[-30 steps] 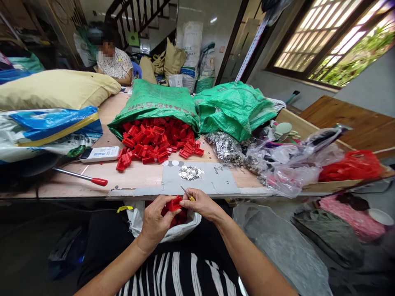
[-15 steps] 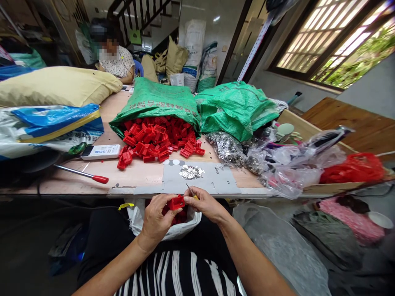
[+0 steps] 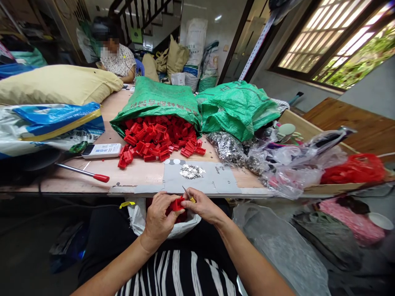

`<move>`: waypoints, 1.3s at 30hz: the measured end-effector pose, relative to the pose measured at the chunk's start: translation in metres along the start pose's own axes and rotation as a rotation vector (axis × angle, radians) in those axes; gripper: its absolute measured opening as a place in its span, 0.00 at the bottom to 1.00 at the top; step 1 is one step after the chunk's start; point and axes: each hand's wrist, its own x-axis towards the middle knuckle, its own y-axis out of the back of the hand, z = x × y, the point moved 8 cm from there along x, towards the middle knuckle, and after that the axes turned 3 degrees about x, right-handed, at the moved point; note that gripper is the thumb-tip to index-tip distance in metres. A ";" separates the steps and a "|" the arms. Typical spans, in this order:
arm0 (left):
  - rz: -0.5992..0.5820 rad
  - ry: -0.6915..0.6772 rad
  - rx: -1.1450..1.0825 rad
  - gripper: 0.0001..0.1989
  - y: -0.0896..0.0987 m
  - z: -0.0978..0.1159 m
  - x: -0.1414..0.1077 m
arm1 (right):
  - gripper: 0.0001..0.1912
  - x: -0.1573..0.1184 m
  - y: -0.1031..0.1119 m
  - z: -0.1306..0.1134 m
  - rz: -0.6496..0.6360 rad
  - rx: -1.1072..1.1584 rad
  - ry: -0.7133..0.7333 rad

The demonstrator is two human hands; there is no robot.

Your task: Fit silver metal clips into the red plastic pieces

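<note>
My left hand [image 3: 160, 213] is closed around a small red plastic part [image 3: 177, 204], its fingers above and thumb below. My right hand [image 3: 200, 205] grips a thin pointed tool with a yellow handle [image 3: 192, 200], the metal tip pointing up and left; its fingertips also touch the right side of the red part. Whether a smaller piece sits between those fingertips is too small to tell. Under both hands, a white sack [image 3: 138, 218] in my lap holds more red parts. Just beyond the table edge, a pile of small silvery metal pieces [image 3: 191, 172] lies on a grey sheet [image 3: 212, 181].
Red parts [image 3: 154, 137] spill from a green sack [image 3: 163, 95] on the table. Another green sack [image 3: 237, 107], bagged metal pieces [image 3: 226, 148] and plastic bags [image 3: 284, 168] stand right. A red-handled lever [image 3: 100, 178] juts in at left. A person [image 3: 117, 61] sits across the table.
The fingers of my right hand have come in closer over the red part, and the tool has shifted slightly left. My left hand keeps its hold, with the part turned a little.
</note>
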 end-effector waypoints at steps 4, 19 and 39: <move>-0.008 -0.001 0.007 0.10 -0.003 -0.002 -0.002 | 0.19 0.003 -0.003 0.005 -0.007 0.017 -0.010; 0.025 -0.005 -0.001 0.12 0.011 -0.009 0.001 | 0.21 -0.009 -0.003 -0.005 -0.042 0.148 0.009; 0.140 -0.445 0.212 0.22 0.021 0.032 -0.013 | 0.13 -0.017 0.008 -0.022 0.141 -0.182 0.270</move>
